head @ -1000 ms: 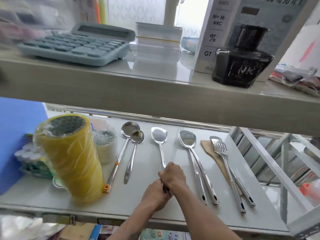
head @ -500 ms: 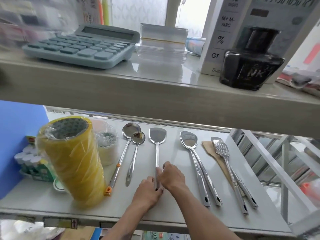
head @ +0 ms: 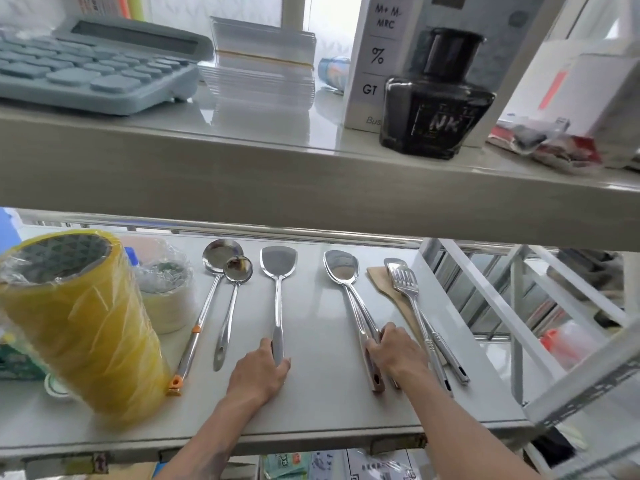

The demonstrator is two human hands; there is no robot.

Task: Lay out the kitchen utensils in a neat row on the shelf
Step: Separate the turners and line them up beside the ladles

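Steel utensils lie lengthwise on the lower shelf. From the left: a large ladle with an orange-tipped handle, a small ladle, a flat turner, two stacked serving spoons, a wooden spatula and a slotted turner over another steel utensil. My left hand rests on the flat turner's handle end. My right hand grips the handles of the serving spoons.
A yellow tape roll stack and a wrapped white roll stand at the left of the shelf. The upper shelf holds a calculator, clear sleeves, a white box and a black ink bottle. White rack bars stand right.
Both hands were together on the flat turner's handle. The turner now lies straight, my left hand stays on it, and my right hand has moved right onto the serving spoon handles.
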